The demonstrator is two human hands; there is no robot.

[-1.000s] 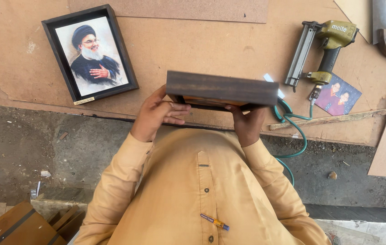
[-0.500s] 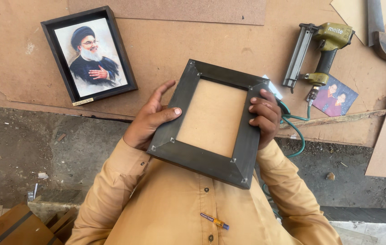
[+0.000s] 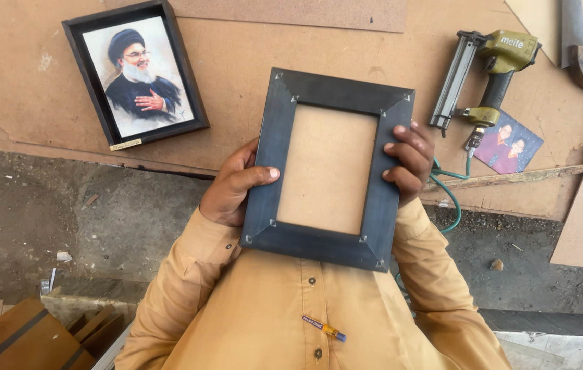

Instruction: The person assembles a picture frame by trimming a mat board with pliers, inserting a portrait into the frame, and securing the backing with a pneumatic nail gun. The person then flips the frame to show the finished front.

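Here, the left hand curls around the left edge of a dark rectangular wooden picture frame with a plain brown backing board, its thumb pressed flat across the frame's left rail and the other fingers hidden behind it. The right hand grips the opposite rail, fingertips wrapped over the front from the right side. Both hands are closed on the frame, which sits between them, held upright in the air and tilted slightly clockwise, its face turned toward the camera. Small metal fasteners show at its mitred corners.

Both wrists bend upward from sleeves of a mustard-yellow buttoned shirt, elbows drawn in at the chest. A small orange and blue pen is clipped on the shirt front, just below the frame.

Beyond the hands lies a brown fibreboard sheet on the ground. On it, to the upper left, rests a black-framed portrait of a bearded person in dark robes, well apart from the held frame. To the upper right lies an olive-green pneumatic nail gun with a green air hose trailing down beside the right wrist. Just below the gun is a loose photo print of two people. Stacked wooden pieces sit at the lower left.
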